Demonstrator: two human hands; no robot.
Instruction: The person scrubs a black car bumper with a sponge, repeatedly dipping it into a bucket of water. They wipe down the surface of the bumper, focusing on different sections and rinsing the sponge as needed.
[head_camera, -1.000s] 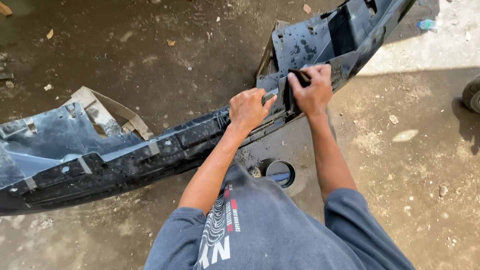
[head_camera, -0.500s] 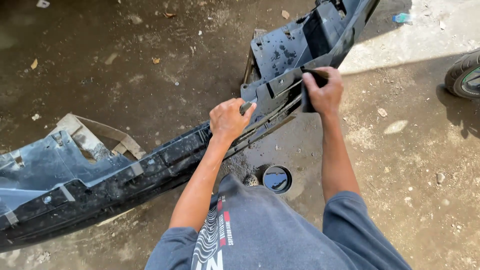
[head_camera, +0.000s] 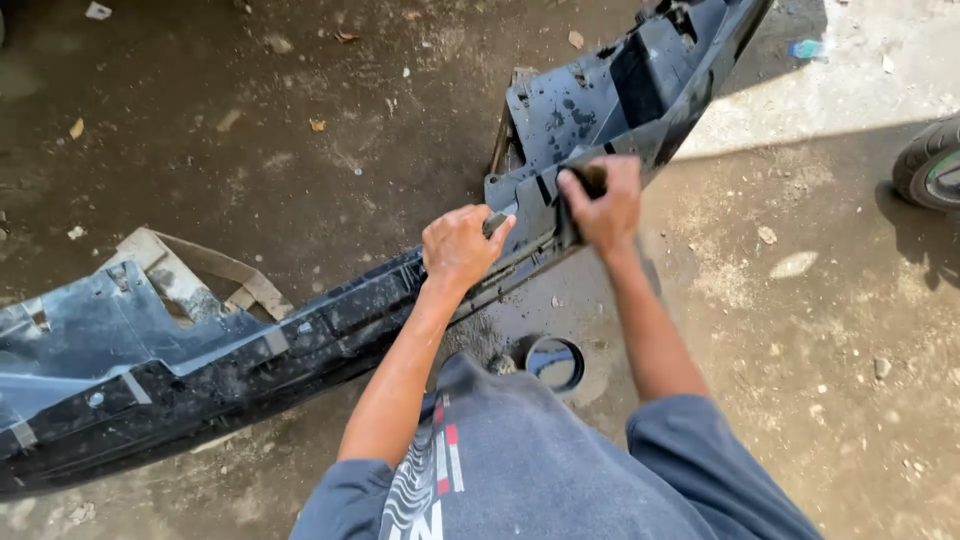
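A long black car bumper (head_camera: 300, 335) lies across a dirty concrete floor, its inner side facing up, running from lower left to upper right. My left hand (head_camera: 458, 245) is closed over the bumper's upper edge near the middle. My right hand (head_camera: 605, 205) grips a dark part at the bumper's edge a little further right. What exactly sits inside either fist is hidden by the fingers. My grey shirt fills the bottom of the view.
A small round dark container (head_camera: 555, 362) sits on the floor just below the bumper. A tyre (head_camera: 930, 165) shows at the right edge. Scattered leaves and scraps (head_camera: 320, 125) dot the floor; a sunlit patch (head_camera: 850, 90) lies at upper right.
Both hands have shifted along the bumper edge, and the right end of the bumper has risen and swung more upright. The view has moved slightly.
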